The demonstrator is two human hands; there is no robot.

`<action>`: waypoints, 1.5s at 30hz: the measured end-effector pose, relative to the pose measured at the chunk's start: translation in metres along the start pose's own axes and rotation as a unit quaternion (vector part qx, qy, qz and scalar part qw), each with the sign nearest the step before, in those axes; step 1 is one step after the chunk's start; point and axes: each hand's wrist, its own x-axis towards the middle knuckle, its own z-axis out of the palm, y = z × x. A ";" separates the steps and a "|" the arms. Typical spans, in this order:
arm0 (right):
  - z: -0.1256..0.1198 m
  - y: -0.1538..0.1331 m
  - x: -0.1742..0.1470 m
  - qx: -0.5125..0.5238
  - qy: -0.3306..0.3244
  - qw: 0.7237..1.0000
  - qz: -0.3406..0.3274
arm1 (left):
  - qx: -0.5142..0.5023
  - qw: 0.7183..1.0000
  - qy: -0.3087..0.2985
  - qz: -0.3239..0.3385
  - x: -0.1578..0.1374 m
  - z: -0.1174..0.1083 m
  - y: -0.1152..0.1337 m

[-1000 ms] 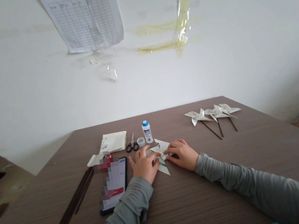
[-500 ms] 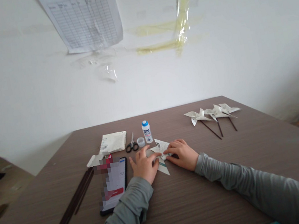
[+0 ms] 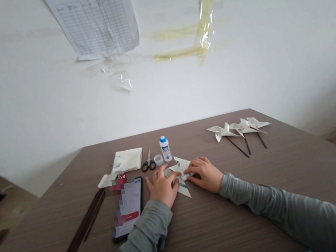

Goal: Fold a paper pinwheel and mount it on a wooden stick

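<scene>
A paper pinwheel (image 3: pixel 184 190) of printed paper lies on the table between my hands, its points spread outward. My left hand (image 3: pixel 162 186) holds its left side near the middle, thumb and index finger pressed on the paper and the other fingers spread. From the right, my right hand (image 3: pixel 206 174) presses its fingertips on the folded centre. The fingers cover part of the folds. Just beyond stands a white glue bottle (image 3: pixel 165 148) with a blue cap, beside a small translucent cup (image 3: pixel 158 160) and black-handled scissors (image 3: pixel 148 163).
Finished pinwheels (image 3: pixel 242 127) on dark sticks lie at the back right. On the left are a stack of paper squares (image 3: pixel 127 160), a phone (image 3: pixel 128 218), a red and white box (image 3: pixel 112 180) and several dark sticks (image 3: pixel 83 228). A wall (image 3: pixel 164 105) borders the table's far edge.
</scene>
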 end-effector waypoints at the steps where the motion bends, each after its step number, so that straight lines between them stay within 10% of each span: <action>1: 0.000 0.000 0.000 0.001 0.000 1.000 0.001 | -0.003 1.000 0.002 0.000 0.000 0.001 0.000; 45: 0.005 0.007 -0.001 0.007 0.005 1.000 -0.001 | -0.008 1.000 0.023 -0.006 -0.001 0.005 -0.008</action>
